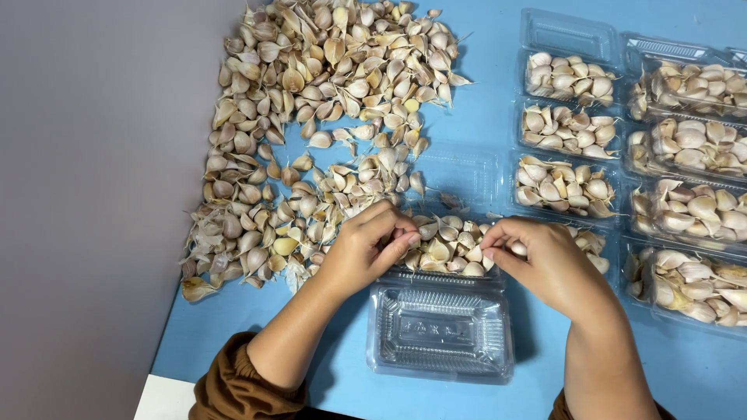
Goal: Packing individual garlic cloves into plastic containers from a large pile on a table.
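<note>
Dozens of garlic cloves [455, 247] fill the open clear clamshell tray [440, 330] before us. Our left hand [366, 250] pinches shut at its edge, on what we cannot tell; our right hand [545, 260] curls around one clove. Overfilling could stop the lid closing, or spill cloves toward the loose pile [311, 132].

Pale cream garlic cloves [327, 93], blue table [482, 117]

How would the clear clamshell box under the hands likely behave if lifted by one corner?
The open clamshell box looks thin-walled, so it would probably flex. Its tray is heaped with garlic cloves, so it likely sags and spills. The empty lid would probably flop.
</note>
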